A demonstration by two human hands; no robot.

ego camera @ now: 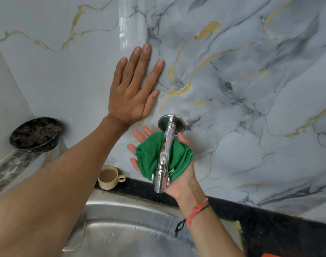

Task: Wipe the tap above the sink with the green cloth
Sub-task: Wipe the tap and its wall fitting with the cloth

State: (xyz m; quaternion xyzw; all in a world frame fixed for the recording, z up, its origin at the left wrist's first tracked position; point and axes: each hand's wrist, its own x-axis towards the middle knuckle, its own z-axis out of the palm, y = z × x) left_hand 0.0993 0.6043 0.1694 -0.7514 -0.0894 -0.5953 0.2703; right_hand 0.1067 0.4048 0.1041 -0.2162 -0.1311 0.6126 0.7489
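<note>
A shiny chrome tap [165,154] sticks out of the marbled wall and points down over the steel sink [121,229]. My right hand [178,184] is under the spout, palm up, cupping the green cloth [151,156] against the tap's underside; its fingers spread out to the left of the spout. The cloth wraps both sides of the spout. My left hand [132,89] lies flat on the wall above and left of the tap, fingers apart, holding nothing.
A beige cup [108,178] stands on the black counter ledge left of the tap. A dark bowl with dark contents [35,133] sits on a ledge at the far left. The black granite counter [269,225] runs along the wall behind the sink.
</note>
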